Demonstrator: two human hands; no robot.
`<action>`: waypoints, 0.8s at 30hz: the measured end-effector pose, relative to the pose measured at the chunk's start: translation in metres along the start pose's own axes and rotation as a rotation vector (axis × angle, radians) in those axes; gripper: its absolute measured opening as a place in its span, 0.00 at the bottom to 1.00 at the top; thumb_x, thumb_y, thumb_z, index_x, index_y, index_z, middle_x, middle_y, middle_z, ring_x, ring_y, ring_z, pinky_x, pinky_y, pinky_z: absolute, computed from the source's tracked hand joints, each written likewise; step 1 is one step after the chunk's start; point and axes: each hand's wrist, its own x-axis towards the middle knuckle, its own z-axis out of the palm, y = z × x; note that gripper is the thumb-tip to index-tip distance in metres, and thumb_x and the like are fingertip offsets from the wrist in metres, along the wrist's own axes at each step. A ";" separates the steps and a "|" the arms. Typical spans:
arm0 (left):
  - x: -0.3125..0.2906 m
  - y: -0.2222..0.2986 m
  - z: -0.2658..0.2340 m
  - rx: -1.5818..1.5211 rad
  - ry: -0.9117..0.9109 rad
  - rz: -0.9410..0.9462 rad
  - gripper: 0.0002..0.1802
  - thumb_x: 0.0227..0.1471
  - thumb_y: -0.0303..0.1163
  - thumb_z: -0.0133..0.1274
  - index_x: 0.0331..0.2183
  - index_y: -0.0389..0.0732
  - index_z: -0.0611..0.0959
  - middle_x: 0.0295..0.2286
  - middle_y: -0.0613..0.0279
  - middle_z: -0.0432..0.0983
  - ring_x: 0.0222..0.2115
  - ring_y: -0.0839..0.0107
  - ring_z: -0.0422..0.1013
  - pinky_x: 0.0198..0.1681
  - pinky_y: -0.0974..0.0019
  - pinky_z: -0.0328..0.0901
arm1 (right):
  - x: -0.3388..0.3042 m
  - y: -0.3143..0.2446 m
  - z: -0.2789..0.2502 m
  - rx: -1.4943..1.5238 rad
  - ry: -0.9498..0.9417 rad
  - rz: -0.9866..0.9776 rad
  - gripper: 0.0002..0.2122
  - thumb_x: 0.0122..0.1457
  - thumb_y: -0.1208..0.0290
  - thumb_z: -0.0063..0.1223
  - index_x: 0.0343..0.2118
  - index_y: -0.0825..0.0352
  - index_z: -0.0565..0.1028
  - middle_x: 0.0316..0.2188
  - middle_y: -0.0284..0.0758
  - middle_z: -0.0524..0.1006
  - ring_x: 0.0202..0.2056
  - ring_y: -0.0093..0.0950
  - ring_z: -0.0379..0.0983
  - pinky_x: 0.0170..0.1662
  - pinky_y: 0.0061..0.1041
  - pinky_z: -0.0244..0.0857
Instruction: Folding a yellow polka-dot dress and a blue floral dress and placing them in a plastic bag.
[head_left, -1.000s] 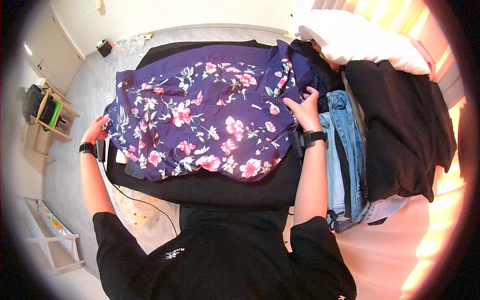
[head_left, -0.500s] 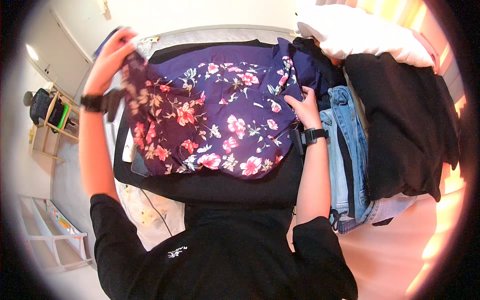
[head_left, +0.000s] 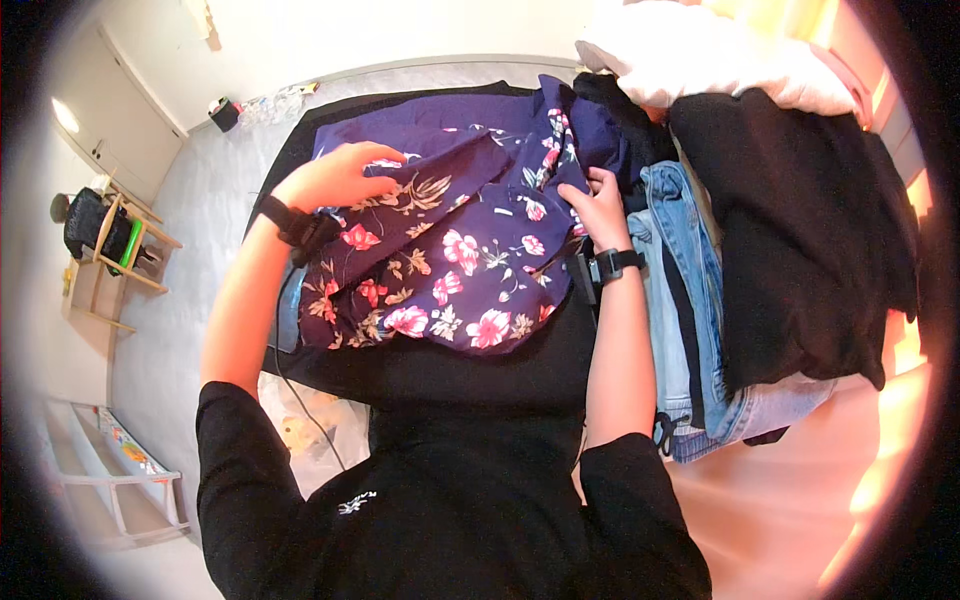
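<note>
A navy garment with pink and white flowers (head_left: 465, 250) lies spread in front of me, its left part turned inward so the duller reverse of the print shows. My left hand (head_left: 345, 178) is on this turned-in part near the upper left, cloth between its thumb and fingers. Creases run from those fingers toward the middle. At the garment's right side, my right hand (head_left: 598, 205) pinches the edge between thumb and fingers. Underneath is a black surface (head_left: 450, 380), visible along the near and far sides.
Folded blue jeans (head_left: 690, 290) lie just right of my right forearm. Beyond them is a heap of black cloth (head_left: 800, 240), with a white pillow-like bundle (head_left: 710, 60) behind. A dark cable (head_left: 310, 420) hangs near my left elbow. A wooden chair (head_left: 120, 235) stands far left.
My left hand has come rightward and lower from the far left corner, bringing the garment's left part inward. My right hand keeps its pinch at the right edge.
</note>
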 end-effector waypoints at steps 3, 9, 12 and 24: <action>0.005 -0.020 -0.011 -0.080 0.012 -0.134 0.25 0.48 0.38 0.56 0.48 0.38 0.75 0.44 0.51 0.74 0.47 0.62 0.69 0.50 0.62 0.62 | 0.001 0.000 0.001 -0.036 0.031 -0.010 0.32 0.43 0.65 0.63 0.49 0.75 0.63 0.41 0.46 0.73 0.42 0.34 0.72 0.47 0.28 0.65; -0.006 0.034 0.024 0.237 0.090 0.057 0.45 0.37 0.53 0.63 0.52 0.36 0.69 0.50 0.47 0.66 0.54 0.51 0.59 0.58 0.57 0.53 | 0.002 0.001 -0.001 -0.084 0.027 -0.027 0.32 0.42 0.65 0.64 0.49 0.74 0.63 0.41 0.45 0.73 0.43 0.34 0.72 0.47 0.28 0.65; -0.014 0.059 0.050 0.471 0.042 0.105 0.38 0.37 0.49 0.61 0.49 0.39 0.74 0.44 0.47 0.71 0.48 0.51 0.66 0.51 0.56 0.60 | 0.003 0.002 -0.001 -0.047 0.015 -0.015 0.32 0.42 0.66 0.64 0.49 0.74 0.63 0.40 0.45 0.74 0.39 0.32 0.73 0.44 0.27 0.67; -0.086 -0.085 -0.051 -0.756 0.694 -0.374 0.11 0.54 0.38 0.43 0.29 0.43 0.77 0.22 0.71 0.71 0.23 0.79 0.67 0.28 0.72 0.63 | 0.003 0.004 0.000 -0.028 0.016 -0.020 0.32 0.42 0.66 0.64 0.48 0.76 0.63 0.40 0.45 0.74 0.40 0.31 0.73 0.44 0.27 0.66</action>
